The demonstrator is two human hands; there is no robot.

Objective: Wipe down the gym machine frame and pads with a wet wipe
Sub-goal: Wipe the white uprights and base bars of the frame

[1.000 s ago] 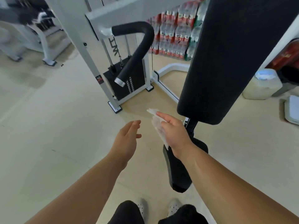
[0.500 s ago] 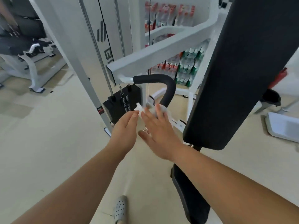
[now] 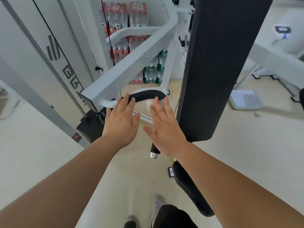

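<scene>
A black padded handle (image 3: 144, 95) curves out from the machine's white frame arm (image 3: 125, 68) and ends in a chrome cap low down. My left hand (image 3: 120, 121) is spread flat, its fingertips reaching the handle's left part. To the right, my right hand (image 3: 164, 127) lies with straight fingers over the white wet wipe (image 3: 150, 105), which peeks out past the fingertips at the handle's bend. The tall black back pad (image 3: 213, 63) stands just right of that hand, and the black seat pad (image 3: 189, 186) sits below it.
The black weight stack (image 3: 92, 124) and grey uprights with cables stand to the left. Stacked bottled-water packs (image 3: 131, 46) fill the background. A white scale (image 3: 245, 99) lies on the floor at right beside another white machine frame. My shoes show at the bottom edge.
Both hands rose and spread apart. The right hand carried the wipe up onto the handle's bend, and the left hand moved off the wipe to the handle's left part. The view tilted upward.
</scene>
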